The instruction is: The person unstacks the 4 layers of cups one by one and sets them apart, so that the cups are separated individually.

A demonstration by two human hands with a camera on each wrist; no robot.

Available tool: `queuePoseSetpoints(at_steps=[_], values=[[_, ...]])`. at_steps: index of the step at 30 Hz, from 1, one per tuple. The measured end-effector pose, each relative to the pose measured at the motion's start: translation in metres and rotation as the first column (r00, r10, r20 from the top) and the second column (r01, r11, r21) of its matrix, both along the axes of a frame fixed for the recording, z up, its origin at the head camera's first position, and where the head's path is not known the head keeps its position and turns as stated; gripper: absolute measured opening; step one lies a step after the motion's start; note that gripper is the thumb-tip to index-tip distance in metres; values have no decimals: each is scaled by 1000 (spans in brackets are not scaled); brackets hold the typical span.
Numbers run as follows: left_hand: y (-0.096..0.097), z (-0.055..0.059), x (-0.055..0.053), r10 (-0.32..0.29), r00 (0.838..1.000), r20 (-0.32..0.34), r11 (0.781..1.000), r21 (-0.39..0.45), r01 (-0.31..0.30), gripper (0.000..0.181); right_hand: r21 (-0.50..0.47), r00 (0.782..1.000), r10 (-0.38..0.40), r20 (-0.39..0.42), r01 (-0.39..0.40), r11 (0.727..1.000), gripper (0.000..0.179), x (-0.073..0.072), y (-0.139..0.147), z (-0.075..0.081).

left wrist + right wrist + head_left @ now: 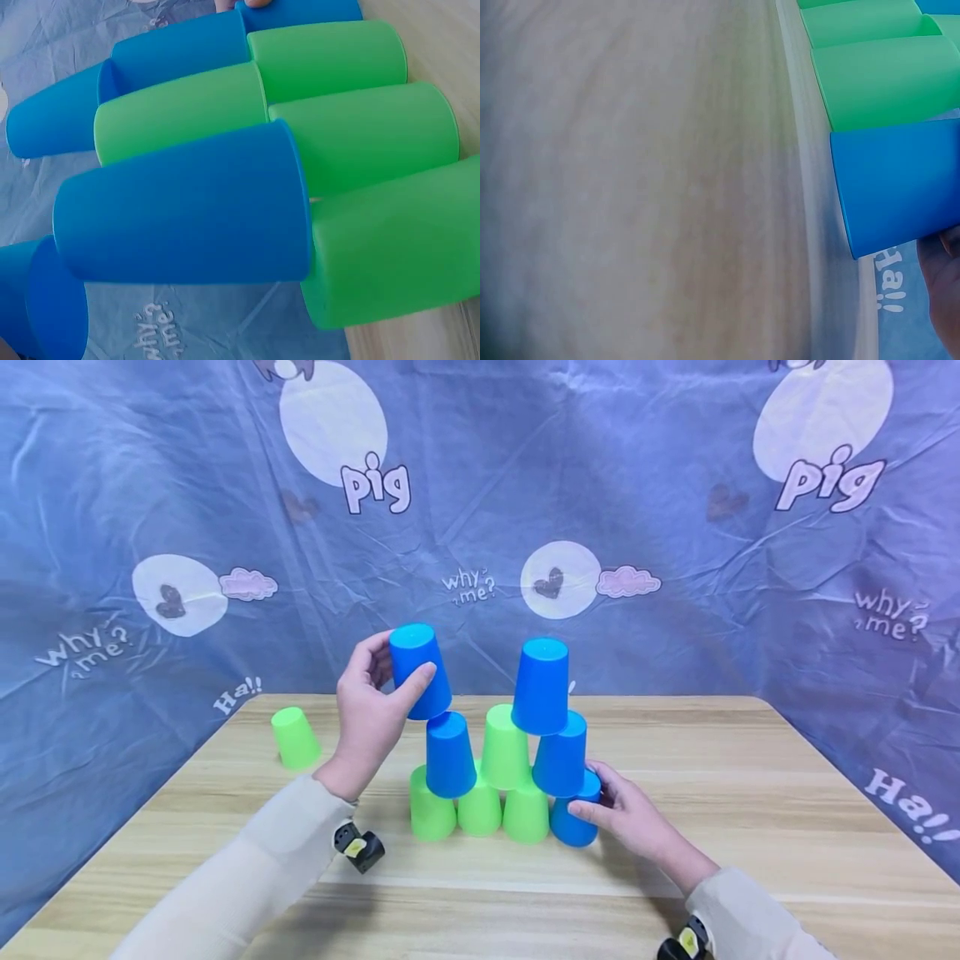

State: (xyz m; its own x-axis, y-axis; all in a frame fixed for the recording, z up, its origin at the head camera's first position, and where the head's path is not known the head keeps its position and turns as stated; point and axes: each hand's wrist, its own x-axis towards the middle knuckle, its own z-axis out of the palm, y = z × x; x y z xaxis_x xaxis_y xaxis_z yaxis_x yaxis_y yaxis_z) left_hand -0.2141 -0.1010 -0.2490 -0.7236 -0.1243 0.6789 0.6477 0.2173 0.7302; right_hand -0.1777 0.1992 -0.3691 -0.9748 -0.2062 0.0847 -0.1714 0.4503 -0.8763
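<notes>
Watching the feeds from my station, I see the left hand [367,706] pinching the tilted blue cup [418,652] between thumb and fingers, with that cup at the hand's two o'clock, just above the middle-row blue cup [450,756], though I can't tell whether they touch. I have the right hand [628,817] curled round the bottom-row blue cup [576,828] at its nine o'clock, at the four o'clock corner of the stack on the counter [480,902]; a lone green cup [296,739] stands apart at the left hand's eight o'clock.
</notes>
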Motion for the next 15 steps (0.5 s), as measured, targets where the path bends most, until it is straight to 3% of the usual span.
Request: queuePoseSetpoints(at_steps=[15], values=[[-23, -10, -14, 105, 994, 24, 993, 46, -106, 49, -15, 999, 28, -22, -28, 999, 61, 1, 1, 1]])
